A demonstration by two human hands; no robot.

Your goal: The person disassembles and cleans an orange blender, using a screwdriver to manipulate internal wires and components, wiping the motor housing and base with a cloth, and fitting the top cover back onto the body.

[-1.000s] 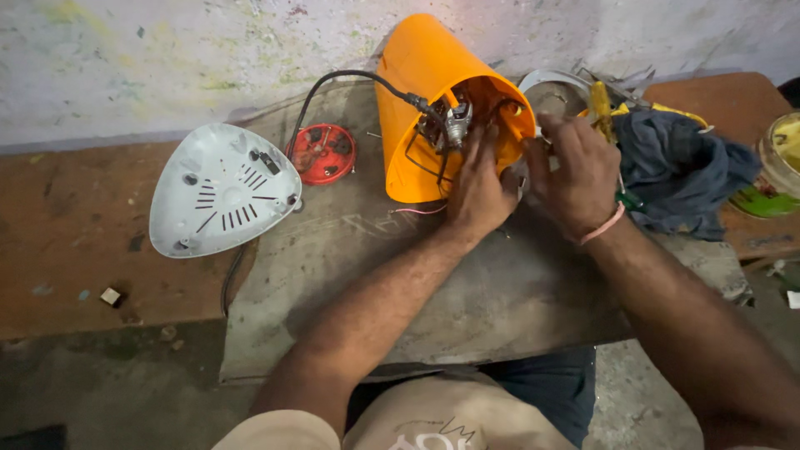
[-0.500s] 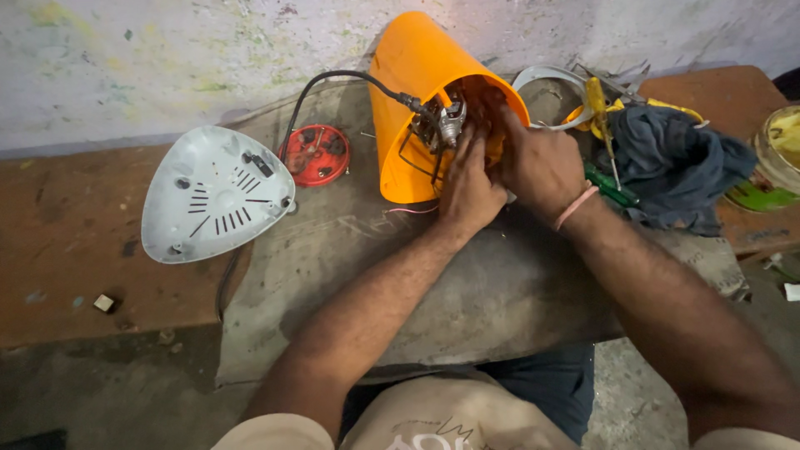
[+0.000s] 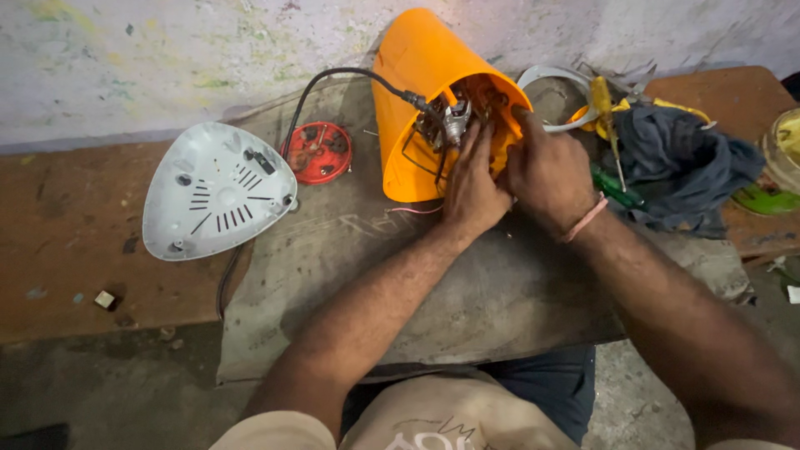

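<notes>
Both hands' fingertips vanish inside the orange housing, so what the left hand and right hand pinch cannot be told. The green-rimmed dish is cut by the right edge. The dark cloth hides the screwdriver tip.

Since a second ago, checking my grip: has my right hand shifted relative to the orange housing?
Yes. The right hand moved left, from beside the orange housing onto its open rim.

Single head-worn view, looking steeply down and forward from close range; grey stone work slab centred, pale painted wall far.
</notes>
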